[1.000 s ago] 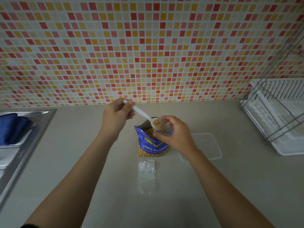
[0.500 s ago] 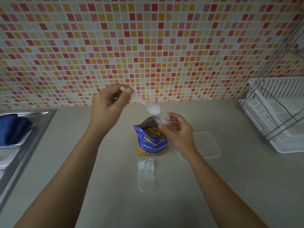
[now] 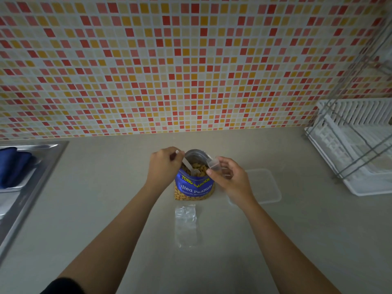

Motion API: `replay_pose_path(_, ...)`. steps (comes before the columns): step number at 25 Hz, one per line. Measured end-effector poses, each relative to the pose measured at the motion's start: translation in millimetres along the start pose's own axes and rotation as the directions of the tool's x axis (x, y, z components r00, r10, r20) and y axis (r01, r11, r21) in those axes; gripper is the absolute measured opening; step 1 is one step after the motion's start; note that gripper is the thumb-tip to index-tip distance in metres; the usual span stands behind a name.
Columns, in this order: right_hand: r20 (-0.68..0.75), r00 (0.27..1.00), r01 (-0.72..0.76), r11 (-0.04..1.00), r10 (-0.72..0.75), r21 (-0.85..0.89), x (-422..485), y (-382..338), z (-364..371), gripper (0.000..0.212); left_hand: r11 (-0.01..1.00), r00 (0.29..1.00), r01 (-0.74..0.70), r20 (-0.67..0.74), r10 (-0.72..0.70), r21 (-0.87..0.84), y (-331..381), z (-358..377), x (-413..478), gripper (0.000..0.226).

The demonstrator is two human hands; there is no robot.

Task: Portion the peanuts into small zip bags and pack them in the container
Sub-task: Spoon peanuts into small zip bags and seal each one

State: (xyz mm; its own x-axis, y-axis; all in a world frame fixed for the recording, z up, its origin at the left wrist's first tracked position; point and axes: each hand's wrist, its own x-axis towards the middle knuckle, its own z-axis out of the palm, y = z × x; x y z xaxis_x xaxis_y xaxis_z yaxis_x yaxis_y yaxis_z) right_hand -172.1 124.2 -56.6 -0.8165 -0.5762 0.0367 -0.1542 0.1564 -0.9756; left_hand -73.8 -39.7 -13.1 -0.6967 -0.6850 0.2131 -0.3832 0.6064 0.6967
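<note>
We scoop | left fingers [image 3: 172, 158] clamp spoon [image 3: 188, 165] in peanut bag [image 3: 194, 187] | right fingers [image 3: 210, 172] pinch zip bag [image 3: 214, 163] | next: level lift

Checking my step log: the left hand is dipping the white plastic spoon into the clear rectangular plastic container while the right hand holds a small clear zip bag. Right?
Not quite. In the head view the left hand dips the white plastic spoon into the open blue peanut bag, not the clear rectangular plastic container. The right hand does hold a small clear zip bag.
</note>
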Motion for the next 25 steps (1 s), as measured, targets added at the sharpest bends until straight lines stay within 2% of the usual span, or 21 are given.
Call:
replay_pose_path(2, 0.016, 1.0, -0.012, 1.0, 0.012, -0.009, 1, 1, 0, 0.049, 0.993, 0.993, 0.115, -0.016, -0.116, -0.036, 0, 2, 2, 0.025)
replay_pose_path(4, 0.027, 0.999, -0.023, 1.0, 0.024, -0.017, 2, 2, 0, 0.054, 0.936, 0.952, 0.3, 0.0, -0.305, -0.187, -6, 2, 7, 0.025)
replay_pose_path(6, 0.039, 0.999, -0.025, 0.999, 0.026, -0.02, 1, 1, -1, 0.052, 0.78, 0.859, 0.496, 0.083, -0.506, -0.381, -9, 1, 9, 0.023)
replay_pose_path(8, 0.048, 0.998, -0.033, 0.999, 0.034, -0.009, 0, 0, -4, 0.046, 0.609, 0.783, 0.596, 0.21, -0.586, -0.523, -11, -1, 9, 0.02)
replay_pose_path(11, 0.069, 0.997, -0.035, 0.999, 0.036, -0.011, -2, -2, -7, 0.045, 0.515, 0.776, 0.595, 0.277, -0.566, -0.617, -12, -5, 7, 0.019)
replay_pose_path(15, -0.03, 0.999, 0.014, 0.999, -0.015, -0.043, -1, -6, -8, 0.049, 0.421, 0.757, 0.567, 0.246, -0.606, -0.708, -20, -12, 7, 0.021)
replay_pose_path(18, -0.024, 0.997, 0.071, 0.989, -0.075, -0.13, 3, -10, -8, 0.053, 0.361, 0.722, 0.558, 0.222, -0.656, -0.747, -27, -21, 12, 0.017)
replay_pose_path(22, 0.086, 0.993, 0.097, 0.958, -0.076, -0.27, 10, -19, -3, 0.057, 0.369, 0.726, 0.528, 0.181, -0.663, -0.765, -25, -35, 21, 0.016)
replay_pose_path(25, 0.084, 0.989, 0.145, 0.936, -0.125, -0.321, 15, -23, 4, 0.06, 0.441, 0.779, 0.479, 0.137, -0.612, -0.759, -16, -48, 30, 0.013)
